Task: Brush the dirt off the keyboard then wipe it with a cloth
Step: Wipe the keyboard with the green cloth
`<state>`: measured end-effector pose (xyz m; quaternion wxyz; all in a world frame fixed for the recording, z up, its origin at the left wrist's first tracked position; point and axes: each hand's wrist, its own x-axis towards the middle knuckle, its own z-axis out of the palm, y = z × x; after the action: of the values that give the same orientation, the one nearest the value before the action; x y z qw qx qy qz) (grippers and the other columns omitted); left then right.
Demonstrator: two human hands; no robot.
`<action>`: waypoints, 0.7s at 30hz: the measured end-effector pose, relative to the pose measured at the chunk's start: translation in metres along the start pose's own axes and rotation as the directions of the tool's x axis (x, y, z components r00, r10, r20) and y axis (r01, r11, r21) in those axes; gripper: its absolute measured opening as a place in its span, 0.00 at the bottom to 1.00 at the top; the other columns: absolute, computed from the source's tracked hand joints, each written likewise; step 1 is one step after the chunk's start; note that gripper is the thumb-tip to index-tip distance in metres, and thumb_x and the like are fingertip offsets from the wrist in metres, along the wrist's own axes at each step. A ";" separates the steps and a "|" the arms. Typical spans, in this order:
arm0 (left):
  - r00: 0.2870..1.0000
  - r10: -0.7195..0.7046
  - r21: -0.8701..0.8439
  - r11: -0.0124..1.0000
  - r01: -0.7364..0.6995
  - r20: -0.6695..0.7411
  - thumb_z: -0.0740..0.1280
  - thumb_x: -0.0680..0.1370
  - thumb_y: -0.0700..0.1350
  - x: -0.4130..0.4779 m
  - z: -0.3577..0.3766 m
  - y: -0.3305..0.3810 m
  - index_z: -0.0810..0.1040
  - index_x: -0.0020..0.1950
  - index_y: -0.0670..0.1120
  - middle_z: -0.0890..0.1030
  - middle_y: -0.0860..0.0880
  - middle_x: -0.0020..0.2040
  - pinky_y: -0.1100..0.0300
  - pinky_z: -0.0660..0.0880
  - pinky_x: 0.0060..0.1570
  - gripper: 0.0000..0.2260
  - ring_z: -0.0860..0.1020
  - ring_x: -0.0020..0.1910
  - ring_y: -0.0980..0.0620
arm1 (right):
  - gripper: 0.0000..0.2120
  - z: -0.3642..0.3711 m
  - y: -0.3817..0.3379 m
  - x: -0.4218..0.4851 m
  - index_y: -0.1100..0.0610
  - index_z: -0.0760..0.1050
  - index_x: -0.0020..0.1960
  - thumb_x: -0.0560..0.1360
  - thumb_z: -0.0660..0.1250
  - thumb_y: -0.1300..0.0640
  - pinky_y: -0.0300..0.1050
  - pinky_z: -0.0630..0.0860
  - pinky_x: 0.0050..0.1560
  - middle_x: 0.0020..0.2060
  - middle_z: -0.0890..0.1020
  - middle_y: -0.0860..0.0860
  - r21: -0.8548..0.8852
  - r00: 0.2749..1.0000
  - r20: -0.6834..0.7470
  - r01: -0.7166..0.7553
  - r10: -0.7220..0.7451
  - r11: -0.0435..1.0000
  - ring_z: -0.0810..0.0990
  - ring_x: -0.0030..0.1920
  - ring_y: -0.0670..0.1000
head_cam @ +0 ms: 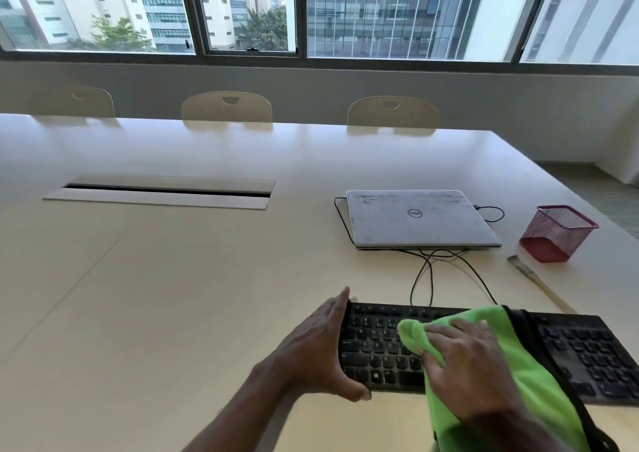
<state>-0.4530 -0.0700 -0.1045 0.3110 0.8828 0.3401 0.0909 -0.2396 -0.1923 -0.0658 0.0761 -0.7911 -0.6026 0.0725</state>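
A black keyboard lies near the front edge of the pale table. My left hand clasps the keyboard's left end, thumb at the front edge and fingers along the back. My right hand presses a bright green cloth flat onto the middle keys; the cloth drapes over the keyboard's front edge toward me and hides the keys beneath it. A wooden-handled brush lies on the table behind the keyboard's right part, apart from both hands.
A closed grey laptop sits behind the keyboard, with black cables running between them. A red mesh pen holder stands at the right near the table edge. A cable slot lies at the left. Chairs line the far side.
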 end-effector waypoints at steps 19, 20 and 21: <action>0.998 0.056 0.008 0.998 -0.056 -0.006 0.78 0.62 0.69 0.001 0.002 -0.005 0.35 0.82 0.51 0.60 0.54 0.77 0.66 0.64 0.72 0.66 0.64 0.69 0.58 | 0.19 -0.007 0.022 0.002 0.46 0.74 0.71 0.81 0.66 0.52 0.38 0.66 0.66 0.65 0.79 0.40 0.067 0.987 -0.158 0.013 -0.003 0.998 0.69 0.63 0.43; 0.998 0.058 0.005 0.998 -0.058 -0.008 0.78 0.62 0.68 0.001 0.002 -0.005 0.35 0.82 0.51 0.60 0.54 0.78 0.64 0.64 0.73 0.66 0.64 0.70 0.57 | 0.19 -0.004 0.018 0.000 0.46 0.75 0.70 0.80 0.67 0.52 0.39 0.67 0.65 0.64 0.80 0.40 0.074 0.985 -0.171 -0.009 0.021 0.997 0.70 0.62 0.44; 0.998 0.058 0.004 0.998 -0.058 -0.016 0.77 0.61 0.69 0.002 0.003 -0.005 0.36 0.82 0.51 0.59 0.54 0.78 0.63 0.65 0.73 0.66 0.64 0.71 0.57 | 0.18 -0.001 0.013 -0.001 0.47 0.77 0.69 0.79 0.68 0.52 0.41 0.67 0.65 0.62 0.81 0.41 0.082 0.984 -0.169 -0.049 0.062 0.995 0.71 0.61 0.45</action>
<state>-0.4533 -0.0677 -0.1095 0.3041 0.8921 0.3170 0.1062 -0.2273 -0.1962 -0.0675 0.1561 -0.8074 -0.5682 0.0296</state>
